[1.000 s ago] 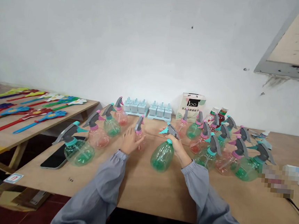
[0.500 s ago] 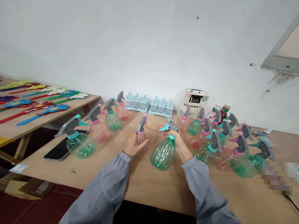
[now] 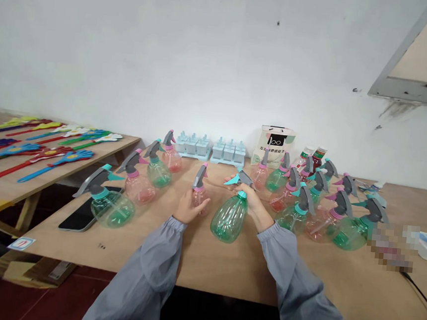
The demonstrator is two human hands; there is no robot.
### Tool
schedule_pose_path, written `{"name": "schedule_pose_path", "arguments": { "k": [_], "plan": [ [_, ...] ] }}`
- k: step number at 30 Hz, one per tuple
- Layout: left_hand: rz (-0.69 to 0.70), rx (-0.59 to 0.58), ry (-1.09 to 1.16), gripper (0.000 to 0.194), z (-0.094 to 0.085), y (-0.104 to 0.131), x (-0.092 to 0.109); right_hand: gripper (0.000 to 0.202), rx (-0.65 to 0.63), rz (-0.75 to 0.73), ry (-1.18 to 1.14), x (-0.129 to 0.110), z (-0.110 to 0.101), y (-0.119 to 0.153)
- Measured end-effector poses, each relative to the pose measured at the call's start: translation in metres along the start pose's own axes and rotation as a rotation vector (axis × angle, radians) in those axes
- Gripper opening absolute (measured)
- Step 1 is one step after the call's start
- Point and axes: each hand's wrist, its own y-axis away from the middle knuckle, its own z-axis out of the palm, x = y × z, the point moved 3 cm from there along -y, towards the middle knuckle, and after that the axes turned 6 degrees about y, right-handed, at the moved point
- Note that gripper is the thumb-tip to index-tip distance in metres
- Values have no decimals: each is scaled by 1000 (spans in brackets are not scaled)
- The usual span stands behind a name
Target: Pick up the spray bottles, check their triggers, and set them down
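My right hand (image 3: 251,199) grips a green spray bottle (image 3: 228,221) by its grey and turquoise spray head (image 3: 242,178). That bottle tilts, its rounded clear body hanging toward me over the table. To the left of it, my left hand (image 3: 190,207) is wrapped round the side of a pink spray bottle (image 3: 200,196), thumb across the front. The pink bottle looks upright, with its grey and pink head (image 3: 200,175) above my fingers. Part of its body is hidden by the hand.
Several pink and green spray bottles (image 3: 139,188) stand left, beside a phone (image 3: 79,216); more bottles (image 3: 300,215) cluster right. Light blue popsicle molds (image 3: 229,154) and a printed box (image 3: 273,148) line the wall. Colourful hand-shaped toys (image 3: 52,158) lie on another table.
The view has turned a little, so everything sits slightly farther left in the picture. Both hands keep their holds on the two bottles.
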Motion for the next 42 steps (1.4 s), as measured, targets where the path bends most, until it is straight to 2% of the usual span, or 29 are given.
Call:
{"name": "schedule_pose_path", "arguments": {
  "k": [6, 12, 16, 21, 24, 27, 32, 38, 40, 42],
  "plan": [
    [-3, 3, 8, 51, 1, 0, -1, 16, 42, -24, 37, -2, -3, 2],
    [-17, 10, 15, 53, 1, 0, -1, 31, -63, -51, 193, -7, 2, 6],
    [-3, 10, 22, 49, 0, 0, 0, 31, -136, -26, 201, -4, 2, 5],
    [-33, -3, 26, 47, 0, 0, 1, 26, -109, -65, 228, -4, 0, 5],
    [-33, -9, 36, 45, 0, -1, 1, 30, -98, -124, 256, -8, 3, 7],
    [-36, -13, 29, 44, 0, 0, 1, 31, -47, -167, 263, -9, 4, 9],
    [-41, -7, 19, 45, 0, 0, -1, 16, 77, -202, 252, -8, -5, 8],
    [-74, -30, 6, 47, -1, 1, -2, 15, 177, -340, 424, -17, -15, 7],
    [-83, -39, 3, 47, -1, 1, -3, 17, 258, -360, 471, -19, -23, 7],
    [-78, -40, 6, 46, -1, 1, -3, 23, 412, -359, 529, -20, -35, 7]
  ]
}}
